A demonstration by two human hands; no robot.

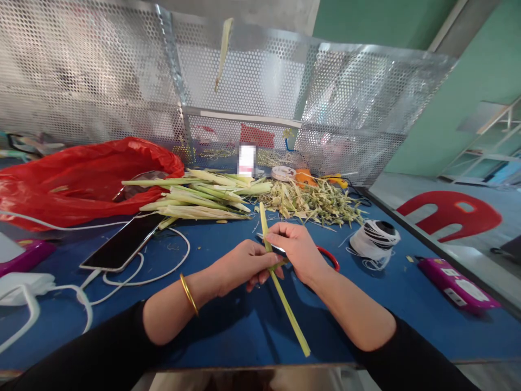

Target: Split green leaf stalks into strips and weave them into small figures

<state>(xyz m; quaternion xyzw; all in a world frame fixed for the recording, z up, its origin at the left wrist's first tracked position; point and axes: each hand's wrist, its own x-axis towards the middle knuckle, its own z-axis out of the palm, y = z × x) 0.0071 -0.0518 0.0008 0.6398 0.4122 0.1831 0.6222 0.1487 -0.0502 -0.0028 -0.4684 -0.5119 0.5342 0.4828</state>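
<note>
A long, narrow yellow-green corn husk strip (290,314) runs from near the husk pile down toward the table's front edge. My left hand (250,263), with a gold bangle at the wrist, pinches the strip at its middle. Just above, my right hand (295,250) has thumb and fingers closed on the same strip. A short husk piece (280,264) crosses the strip between my hands. Scissors with red handles (329,257) lie on the table, partly hidden behind my right hand.
Long pale husks (203,198) lie beside a red plastic bag (81,174). Shredded husk bits (313,203) are heaped to their right. A phone (122,244) with a white cable (189,250), a cone of white thread (374,243) and a purple pack (458,285) sit on the blue table (228,336).
</note>
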